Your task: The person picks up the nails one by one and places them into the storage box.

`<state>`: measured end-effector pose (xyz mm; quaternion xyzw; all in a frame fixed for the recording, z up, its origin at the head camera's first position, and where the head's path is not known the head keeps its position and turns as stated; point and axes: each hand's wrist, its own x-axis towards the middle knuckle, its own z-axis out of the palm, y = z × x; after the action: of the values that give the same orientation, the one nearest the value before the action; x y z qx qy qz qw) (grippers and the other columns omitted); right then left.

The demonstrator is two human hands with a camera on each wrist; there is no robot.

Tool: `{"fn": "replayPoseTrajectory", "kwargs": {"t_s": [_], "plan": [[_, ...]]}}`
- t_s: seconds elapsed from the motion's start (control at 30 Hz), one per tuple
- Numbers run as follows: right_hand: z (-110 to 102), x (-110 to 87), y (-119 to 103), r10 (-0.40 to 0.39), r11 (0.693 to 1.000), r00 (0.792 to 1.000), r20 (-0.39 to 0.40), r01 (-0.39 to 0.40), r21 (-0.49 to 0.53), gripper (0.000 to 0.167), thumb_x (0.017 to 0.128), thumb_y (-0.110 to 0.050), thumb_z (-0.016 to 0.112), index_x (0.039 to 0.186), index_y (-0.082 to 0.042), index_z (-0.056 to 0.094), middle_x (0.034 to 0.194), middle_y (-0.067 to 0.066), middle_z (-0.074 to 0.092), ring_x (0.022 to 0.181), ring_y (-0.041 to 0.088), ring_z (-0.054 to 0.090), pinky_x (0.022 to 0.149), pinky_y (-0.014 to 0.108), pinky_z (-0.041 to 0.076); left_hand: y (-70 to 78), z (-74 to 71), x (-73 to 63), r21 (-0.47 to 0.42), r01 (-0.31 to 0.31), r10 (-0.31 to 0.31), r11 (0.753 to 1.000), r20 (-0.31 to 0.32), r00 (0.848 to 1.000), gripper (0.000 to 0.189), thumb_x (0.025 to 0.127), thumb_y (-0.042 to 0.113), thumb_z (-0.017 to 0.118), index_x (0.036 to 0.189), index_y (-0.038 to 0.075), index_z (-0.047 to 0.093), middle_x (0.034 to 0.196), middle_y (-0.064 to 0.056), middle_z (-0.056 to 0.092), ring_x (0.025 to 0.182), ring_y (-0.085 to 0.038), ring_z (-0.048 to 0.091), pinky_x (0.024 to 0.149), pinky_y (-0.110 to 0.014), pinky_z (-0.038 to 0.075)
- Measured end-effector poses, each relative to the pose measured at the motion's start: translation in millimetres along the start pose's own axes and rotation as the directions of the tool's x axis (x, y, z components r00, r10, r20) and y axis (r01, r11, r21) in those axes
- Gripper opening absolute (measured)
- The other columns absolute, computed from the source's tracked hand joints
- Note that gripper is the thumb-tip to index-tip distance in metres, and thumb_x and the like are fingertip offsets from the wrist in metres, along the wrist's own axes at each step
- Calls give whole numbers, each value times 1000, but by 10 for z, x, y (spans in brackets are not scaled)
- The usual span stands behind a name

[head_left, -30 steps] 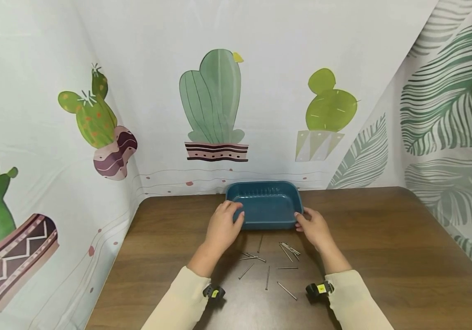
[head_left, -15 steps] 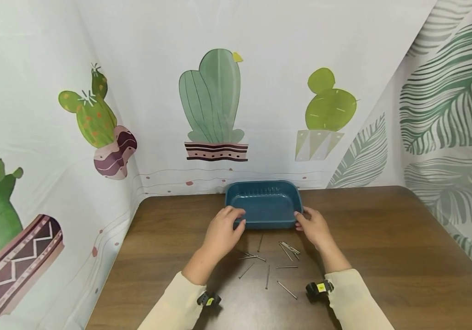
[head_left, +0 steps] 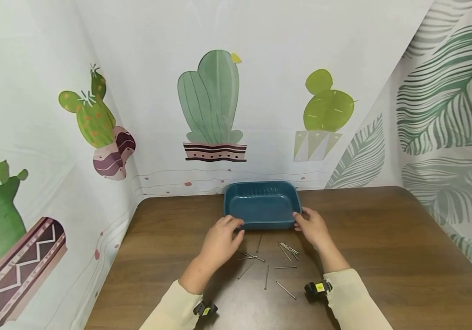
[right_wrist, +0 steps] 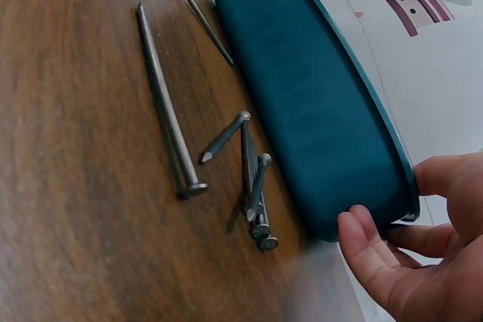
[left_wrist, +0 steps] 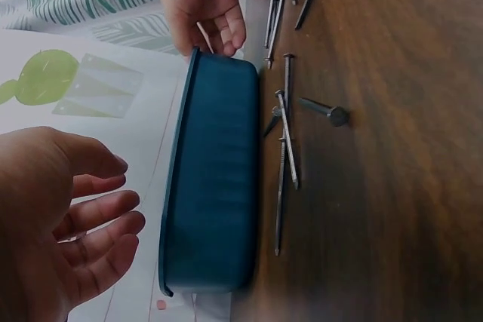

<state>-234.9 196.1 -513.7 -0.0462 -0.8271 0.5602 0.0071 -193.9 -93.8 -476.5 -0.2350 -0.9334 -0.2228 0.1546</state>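
A dark teal plastic tray (head_left: 263,225) stands at the back of the wooden table, its bare bottom showing. My right hand (head_left: 313,228) pinches the tray's near right corner, thumb at the rim and fingers (right_wrist: 370,254) against the outer wall. Near the tray's front left corner is my left hand (head_left: 221,242); in the left wrist view this hand (left_wrist: 87,220) has loosely bent fingers, holds nothing and is apart from the tray. Several loose steel nails (head_left: 266,277) lie scattered on the table between my forearms, some crossed in a small pile (right_wrist: 256,186).
The brown wooden table (head_left: 384,256) stretches to both sides of the tray. Behind it hangs a white cloth (head_left: 269,114) printed with cacti and leaves, close to the tray's back edge.
My left hand has come off the tray's left front rim and drawn back toward me and slightly left. The right hand stays at its corner; tray and nails have not moved.
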Motion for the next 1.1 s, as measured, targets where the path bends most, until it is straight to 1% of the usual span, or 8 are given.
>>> {"fn": "replayPoseTrajectory", "kwargs": {"t_s": [0.17, 0.33, 0.5, 0.63, 0.8, 0.9, 1.1], "plan": [[-9, 2, 1, 7, 1000, 1000, -6, -7, -3, 52, 103, -15, 55, 143, 17, 43, 125, 37, 58, 89, 35, 73, 74, 31, 62, -2, 27, -41, 5, -22, 22, 1000, 23, 999, 18, 94, 21, 72, 110, 14, 73, 98, 3, 68, 90, -12, 65, 74, -27, 56], [-7, 9, -7, 3, 1000, 1000, -8, -3, -8, 52, 103, -15, 54, 142, 17, 43, 125, 37, 59, 89, 33, 72, 75, 31, 62, -11, 73, -74, 26, -35, 33, 999, 85, 996, 18, 92, 22, 72, 110, 15, 73, 98, 4, 67, 90, -12, 66, 74, -28, 56], [-6, 6, -8, 5, 1000, 1000, -9, -5, -9, 52, 103, -15, 54, 142, 17, 43, 125, 37, 59, 89, 33, 73, 75, 31, 62, -14, 108, -113, 51, -60, 51, 997, 172, 984, 17, 91, 24, 73, 106, 17, 74, 97, 6, 66, 90, -12, 65, 76, -29, 56], [-3, 0, -9, 4, 1000, 1000, -10, -4, -3, 52, 103, -14, 54, 142, 17, 43, 125, 37, 58, 89, 33, 72, 74, 30, 62, -15, 144, -133, 57, -84, 69, 995, 225, 972, 17, 90, 25, 73, 105, 17, 74, 97, 6, 66, 92, -13, 66, 79, -30, 56], [6, 3, -1, 3, 1000, 1000, -12, -3, -3, 51, 103, -15, 55, 142, 17, 43, 124, 36, 59, 89, 32, 72, 74, 30, 62, -16, 183, -150, 66, -103, 82, 993, 267, 960, 15, 91, 26, 73, 104, 18, 74, 96, 6, 64, 91, -14, 66, 79, -30, 56], [10, 0, 0, 6, 1000, 1000, -13, -6, -7, 51, 103, -15, 55, 142, 17, 44, 123, 36, 60, 89, 33, 72, 75, 31, 62, -14, 198, -162, 82, -119, 91, 989, 288, 953, 13, 91, 26, 74, 101, 19, 75, 94, 6, 63, 89, -14, 66, 78, -30, 56], [3, -1, -11, 9, 1000, 1000, -9, -9, 2, 52, 103, -15, 55, 142, 17, 43, 121, 38, 61, 92, 39, 72, 76, 33, 62, -20, 228, -185, 98, -133, 98, 986, 301, 949, 9, 89, 26, 76, 96, 21, 74, 93, 7, 65, 90, -13, 67, 79, -30, 57]]}}
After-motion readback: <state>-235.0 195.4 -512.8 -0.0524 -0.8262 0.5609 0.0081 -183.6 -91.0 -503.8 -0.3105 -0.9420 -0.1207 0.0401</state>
